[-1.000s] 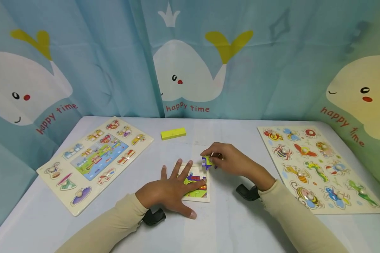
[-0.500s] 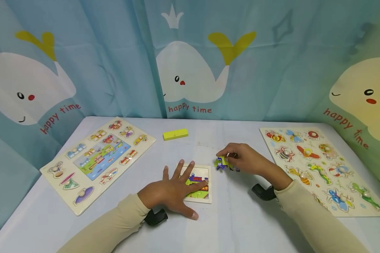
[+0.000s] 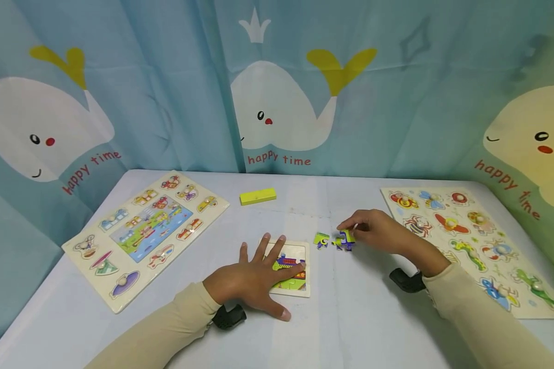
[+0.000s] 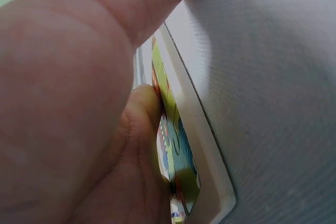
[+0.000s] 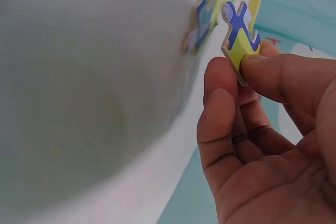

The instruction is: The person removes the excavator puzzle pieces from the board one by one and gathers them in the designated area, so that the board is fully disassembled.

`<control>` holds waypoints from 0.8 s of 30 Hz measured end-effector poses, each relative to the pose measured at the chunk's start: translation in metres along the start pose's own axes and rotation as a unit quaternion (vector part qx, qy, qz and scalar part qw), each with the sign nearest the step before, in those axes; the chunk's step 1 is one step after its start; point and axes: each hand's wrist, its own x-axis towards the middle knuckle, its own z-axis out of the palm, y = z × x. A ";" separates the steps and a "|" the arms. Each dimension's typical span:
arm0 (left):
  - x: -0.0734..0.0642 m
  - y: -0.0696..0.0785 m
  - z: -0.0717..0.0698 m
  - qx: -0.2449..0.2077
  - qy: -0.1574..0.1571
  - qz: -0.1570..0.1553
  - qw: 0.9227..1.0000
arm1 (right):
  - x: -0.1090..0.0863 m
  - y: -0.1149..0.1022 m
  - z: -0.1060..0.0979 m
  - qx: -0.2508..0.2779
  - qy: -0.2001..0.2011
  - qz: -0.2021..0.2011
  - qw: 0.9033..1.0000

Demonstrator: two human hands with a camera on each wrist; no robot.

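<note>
My left hand (image 3: 254, 282) lies with fingers spread over a small wooden jigsaw tray (image 3: 300, 294), touching it. Part of a train picture (image 3: 292, 261) shows between the fingers; the palm hides the tray's left side. In the left wrist view, the tray's pale rim (image 4: 195, 124) runs beside the hand. My right hand (image 3: 385, 236), to the tray's right, pinches a yellow-green and purple jigsaw piece (image 5: 240, 38) between thumb and fingertips. Loose jigsaw pieces in the same colours, one of them a green piece (image 3: 321, 239), lie on the table between tray and right hand.
A knobbed puzzle board (image 3: 147, 236) with toy pictures lies at the left. Another knobbed board (image 3: 448, 205), with insect shapes, is at the right, partly under my right forearm. Near the back sits a yellow block (image 3: 257, 197), before a blue whale-print curtain (image 3: 277, 31).
My right hand has moved right from the tray's upper right corner with pieces. Some pieces now lie apart on the table, one still pinched. The left hand stays on the tray.
</note>
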 end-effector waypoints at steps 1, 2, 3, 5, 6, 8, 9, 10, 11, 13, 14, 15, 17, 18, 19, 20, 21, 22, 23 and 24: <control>0.000 0.000 0.000 0.000 0.001 0.000 1.000 | -0.001 0.002 -0.001 0.001 -0.003 0.002 1.000; 0.000 0.000 0.001 0.000 0.002 0.000 1.000 | -0.003 0.003 -0.002 0.001 -0.006 0.007 1.000; 0.000 0.000 0.001 0.000 0.003 -0.001 1.000 | -0.004 0.005 -0.004 0.002 -0.009 0.011 1.000; 0.000 0.001 0.000 -0.001 0.004 -0.001 1.000 | -0.008 0.009 -0.007 0.007 -0.016 0.015 1.000; 0.001 0.002 0.000 0.001 0.004 -0.001 1.000 | -0.009 0.010 -0.008 0.007 -0.019 0.016 1.000; 0.002 0.003 0.000 0.000 0.004 0.001 1.000 | -0.013 0.014 -0.011 0.007 -0.024 0.021 0.999; 0.002 0.003 -0.001 0.000 0.004 0.003 1.000 | -0.015 0.015 -0.012 0.009 -0.025 0.024 0.999; 0.002 0.003 -0.001 0.000 0.004 0.004 1.000 | -0.017 0.017 -0.014 0.012 -0.026 0.029 0.999; 0.003 0.003 -0.001 0.000 0.003 0.005 1.000 | -0.019 0.019 -0.015 0.009 -0.025 0.035 0.999; 0.003 0.002 0.000 -0.003 0.003 0.007 1.000 | -0.022 0.021 -0.018 0.010 -0.025 0.047 0.999; 0.003 0.002 0.000 -0.003 0.002 0.007 1.000 | -0.023 0.023 -0.019 0.012 -0.026 0.054 0.998; 0.003 0.002 0.000 -0.004 0.001 0.006 1.000 | -0.025 0.024 -0.020 0.015 -0.025 0.059 0.998; 0.003 0.002 0.000 -0.004 -0.001 0.004 1.000 | -0.026 0.027 -0.022 0.020 -0.026 0.065 0.997; 0.003 0.001 0.001 -0.003 -0.001 0.003 1.000 | -0.027 0.029 -0.023 0.025 -0.028 0.067 0.997; 0.003 0.001 0.001 -0.002 -0.002 0.001 1.000 | -0.027 0.030 -0.023 0.030 -0.030 0.069 0.997; 0.003 0.001 0.001 0.000 -0.003 0.000 1.000 | -0.027 0.031 -0.022 0.034 -0.032 0.070 0.996; 0.003 0.000 0.001 0.001 -0.004 -0.002 1.000 | -0.027 0.032 -0.022 0.038 -0.034 0.070 0.996; 0.003 0.000 0.001 0.002 -0.004 -0.003 1.000 | -0.027 0.033 -0.021 0.038 -0.035 0.071 0.996; 0.003 -0.001 0.001 0.003 -0.004 -0.003 1.000 | -0.027 0.033 -0.020 0.037 -0.036 0.072 0.996; 0.003 -0.001 0.001 0.004 -0.004 -0.003 1.000 | -0.027 0.033 -0.019 0.035 -0.036 0.072 0.996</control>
